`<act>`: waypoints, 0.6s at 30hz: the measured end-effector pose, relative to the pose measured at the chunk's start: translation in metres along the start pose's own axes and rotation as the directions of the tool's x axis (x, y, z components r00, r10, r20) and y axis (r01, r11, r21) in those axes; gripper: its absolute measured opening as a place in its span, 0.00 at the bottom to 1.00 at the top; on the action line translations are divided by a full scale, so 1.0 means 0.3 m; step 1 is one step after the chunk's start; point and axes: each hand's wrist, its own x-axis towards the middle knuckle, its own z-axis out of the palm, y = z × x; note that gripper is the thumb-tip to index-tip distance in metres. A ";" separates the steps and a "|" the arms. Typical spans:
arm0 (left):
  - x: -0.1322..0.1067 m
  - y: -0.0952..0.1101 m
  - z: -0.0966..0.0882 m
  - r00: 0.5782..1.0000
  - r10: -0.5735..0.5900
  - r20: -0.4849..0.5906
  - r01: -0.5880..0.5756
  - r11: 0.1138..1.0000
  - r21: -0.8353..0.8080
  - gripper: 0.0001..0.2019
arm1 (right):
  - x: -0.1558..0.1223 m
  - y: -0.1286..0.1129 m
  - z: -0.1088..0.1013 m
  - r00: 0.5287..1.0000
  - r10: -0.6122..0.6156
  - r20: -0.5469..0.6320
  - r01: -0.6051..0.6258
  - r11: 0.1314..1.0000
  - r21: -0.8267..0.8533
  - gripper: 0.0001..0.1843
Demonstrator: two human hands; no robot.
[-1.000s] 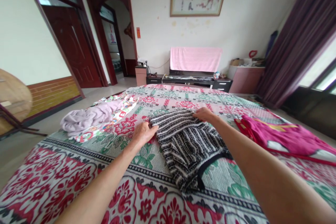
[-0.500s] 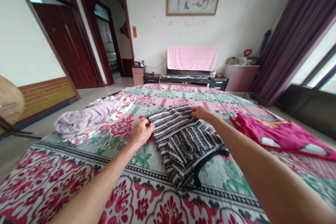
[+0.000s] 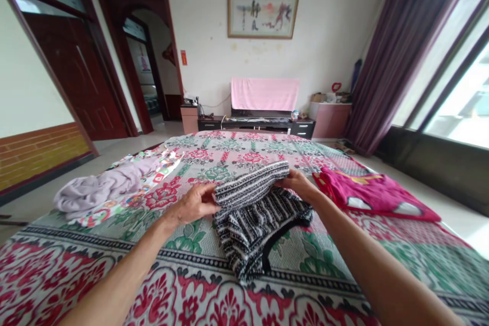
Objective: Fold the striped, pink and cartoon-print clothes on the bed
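A black-and-white striped knit garment (image 3: 255, 214) with a black-edged opening lies in front of me on the patterned bedspread (image 3: 198, 275). Its far part is lifted and folded over toward me. My left hand (image 3: 196, 202) pinches the left end of this raised fold, thumb and fingers closed. At the fold's right end, my right hand (image 3: 300, 183) grips the cloth, its fingertips partly hidden behind it. The near part of the garment rests bunched on the bedspread.
On the left lies a crumpled pale lilac cloth (image 3: 103, 183) on a colourful printed cloth (image 3: 168, 165). A folded magenta garment (image 3: 378, 193) lies to the right. Beyond the bed stands a low black cabinet (image 3: 210, 125), with a pink cloth (image 3: 265, 92) draped over a screen.
Both hands have raised the garment's far end off the bedspread and bent it over toward me. The camera view has tilted up and turned slightly right.
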 end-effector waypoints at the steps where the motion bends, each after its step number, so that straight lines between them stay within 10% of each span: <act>1: -0.005 0.009 0.006 0.995 -0.010 0.096 0.014 0.999 -0.046 0.13 | -0.013 0.001 -0.005 1.000 0.014 0.005 -0.014 1.000 0.015 0.23; 5: -0.020 0.036 0.035 0.947 -0.017 0.321 0.026 0.999 -0.024 0.10 | -0.066 -0.004 -0.032 0.997 0.066 0.033 -0.067 0.996 0.054 0.24; 18: -0.034 0.075 0.080 0.939 -0.063 0.339 0.002 0.984 0.179 0.09 | -0.164 -0.093 -0.107 0.972 0.170 0.162 -0.157 0.983 -0.091 0.21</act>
